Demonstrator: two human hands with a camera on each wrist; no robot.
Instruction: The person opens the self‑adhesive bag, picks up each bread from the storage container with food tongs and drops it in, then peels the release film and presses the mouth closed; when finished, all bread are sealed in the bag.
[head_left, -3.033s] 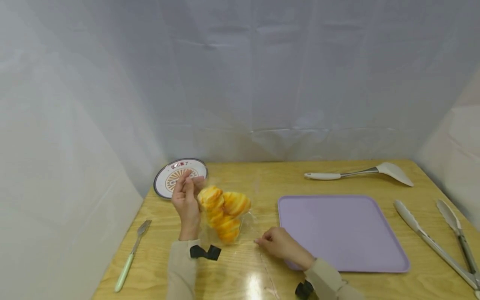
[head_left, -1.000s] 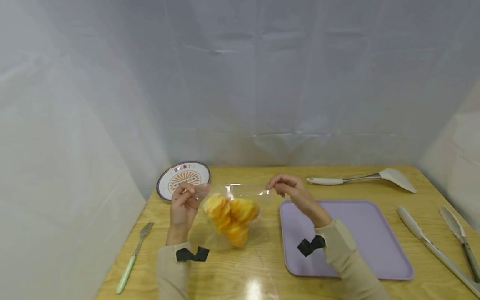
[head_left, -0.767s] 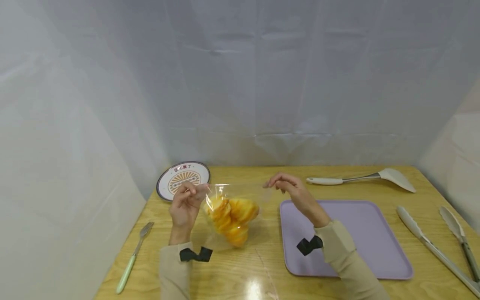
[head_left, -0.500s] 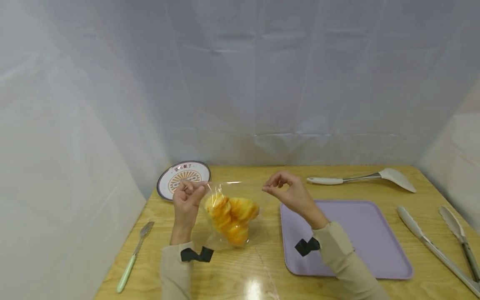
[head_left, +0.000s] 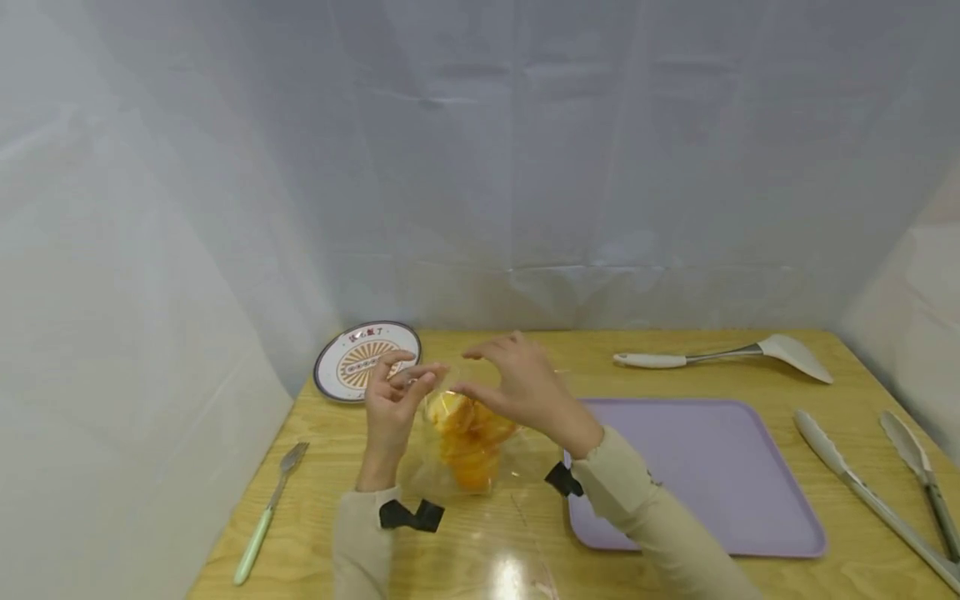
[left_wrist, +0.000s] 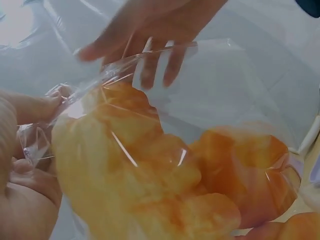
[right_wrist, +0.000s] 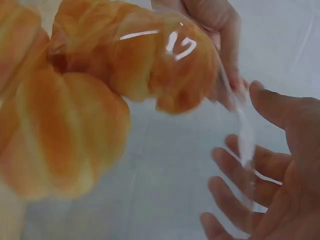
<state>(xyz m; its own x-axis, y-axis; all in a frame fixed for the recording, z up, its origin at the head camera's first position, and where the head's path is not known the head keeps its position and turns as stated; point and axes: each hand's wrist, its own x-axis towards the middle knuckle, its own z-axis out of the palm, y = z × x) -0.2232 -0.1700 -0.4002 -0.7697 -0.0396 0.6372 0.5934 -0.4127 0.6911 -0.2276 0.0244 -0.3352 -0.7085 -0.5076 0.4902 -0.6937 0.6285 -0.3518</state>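
Note:
A clear plastic bag [left_wrist: 227,85] holds several golden croissants [head_left: 474,462], seen low at the middle of the head view. My left hand [head_left: 390,417] pinches the bag's top left corner between thumb and fingers; the film is bunched there in the left wrist view. My right hand [head_left: 532,396] is just above the bag, close to the left one. Its thumb and fingers are spread apart on either side of the bag's upper edge in the right wrist view, gripping nothing. In the head view it hides part of the croissants.
A patterned plate [head_left: 337,358] lies behind my left hand. At far left is a fork with a green handle [head_left: 255,542]. A purple tray [head_left: 697,475] sits to the right, with a white turner [head_left: 791,357] behind it and tongs [head_left: 862,487] beyond its right side.
My right hand, which pinched the bag's right corner, has let go and moved left toward my left hand, its fingers spreading. The left hand has shifted slightly right, still holding its corner.

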